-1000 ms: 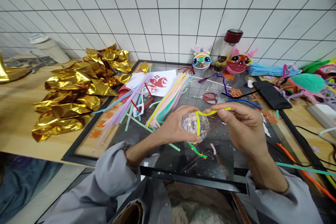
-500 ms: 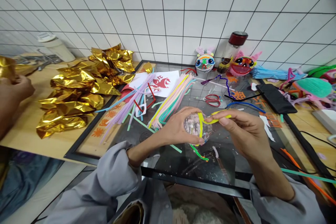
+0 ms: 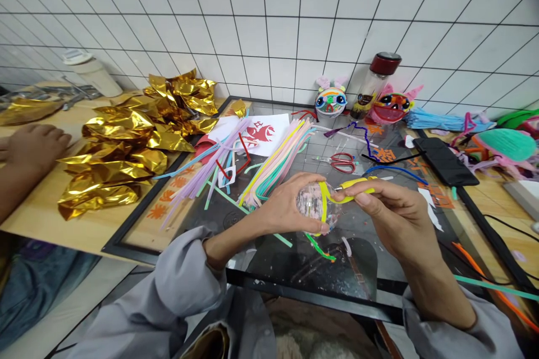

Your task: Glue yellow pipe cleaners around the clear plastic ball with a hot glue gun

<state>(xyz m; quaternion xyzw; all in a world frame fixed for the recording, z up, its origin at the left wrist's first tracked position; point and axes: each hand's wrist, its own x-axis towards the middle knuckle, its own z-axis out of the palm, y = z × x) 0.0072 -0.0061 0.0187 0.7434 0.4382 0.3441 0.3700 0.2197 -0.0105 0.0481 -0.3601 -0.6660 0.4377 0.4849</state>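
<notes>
We cup a clear ball (image 3: 309,199) in our left hand (image 3: 275,210), its fingers and thumb curled partway around the side; we hold it over the counter (image 3: 46,213), nearer to us than the red scissors (image 3: 343,162); a yellow strip (image 3: 324,210) bands the ball, and our right hand (image 3: 396,210) pinches its free end between closed thumb and fingers; at our left, gold foil (image 3: 120,146) lies beside another person's hand (image 3: 36,146).

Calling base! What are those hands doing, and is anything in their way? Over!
Left hand cupping clear, round, plastic-looking ball. Right hand pinching flexible yellow strip that runs across it. Red-handled metal scissors beyond, not in the way.
</notes>
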